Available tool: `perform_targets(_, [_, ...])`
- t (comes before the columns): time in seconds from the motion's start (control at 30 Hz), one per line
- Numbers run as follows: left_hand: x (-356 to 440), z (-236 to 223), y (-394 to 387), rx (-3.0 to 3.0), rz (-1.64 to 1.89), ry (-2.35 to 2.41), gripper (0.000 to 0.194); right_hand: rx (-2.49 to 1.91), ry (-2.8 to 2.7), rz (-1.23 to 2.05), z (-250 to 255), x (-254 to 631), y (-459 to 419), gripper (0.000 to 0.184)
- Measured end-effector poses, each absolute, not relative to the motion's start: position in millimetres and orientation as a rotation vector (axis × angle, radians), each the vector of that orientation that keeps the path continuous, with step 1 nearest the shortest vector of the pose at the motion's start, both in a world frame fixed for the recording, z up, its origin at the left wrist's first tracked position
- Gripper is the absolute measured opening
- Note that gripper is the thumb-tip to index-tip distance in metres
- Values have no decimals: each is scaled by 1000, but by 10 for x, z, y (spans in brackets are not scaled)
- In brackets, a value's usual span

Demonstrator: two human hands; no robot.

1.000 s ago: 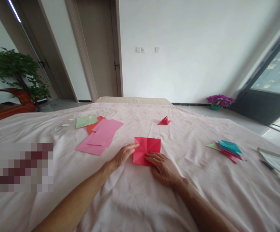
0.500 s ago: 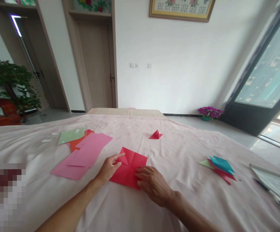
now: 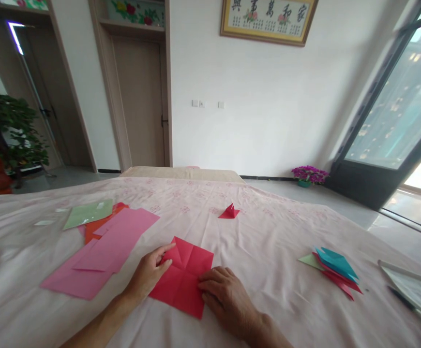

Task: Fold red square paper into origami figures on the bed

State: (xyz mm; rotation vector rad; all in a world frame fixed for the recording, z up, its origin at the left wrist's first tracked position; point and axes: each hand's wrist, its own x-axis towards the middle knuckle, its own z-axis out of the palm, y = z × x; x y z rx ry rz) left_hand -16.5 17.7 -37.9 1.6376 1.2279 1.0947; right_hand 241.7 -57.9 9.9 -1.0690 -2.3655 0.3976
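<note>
We pinch the creased red sheet (image 3: 186, 282)'s left edge between our left hand (image 3: 151, 269)'s thumb and fingers; our right hand (image 3: 228, 302), fingers together, covers its right edge. Bare cloth (image 3: 268, 251) lies beyond, toward the blue paper (image 3: 337, 263).

left hand (image 3: 147, 273): bare, slender, fairly smooth back | left forearm (image 3: 103, 316): bare, slim, tapering to wrist | right hand (image 3: 228, 299): bare, broad back, lined skin | right wrist (image 3: 263, 325): bare, rounded bony bump
</note>
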Motion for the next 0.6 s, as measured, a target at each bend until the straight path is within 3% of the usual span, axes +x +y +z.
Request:
perform_targets(0.2, [-171,-468,215,1589,1150,1232,51,-1108,-2132,519,24,2475,-558,26])
perform_targets(0.33, [-184,-490,223,1665,1171,1266,45,-1467,-1790,589,-56,2651,-366,28])
perform_targets(0.6, [-192,-521,229,1741,1279,1360,32,-1847,-1603,387,20,3388,691,23])
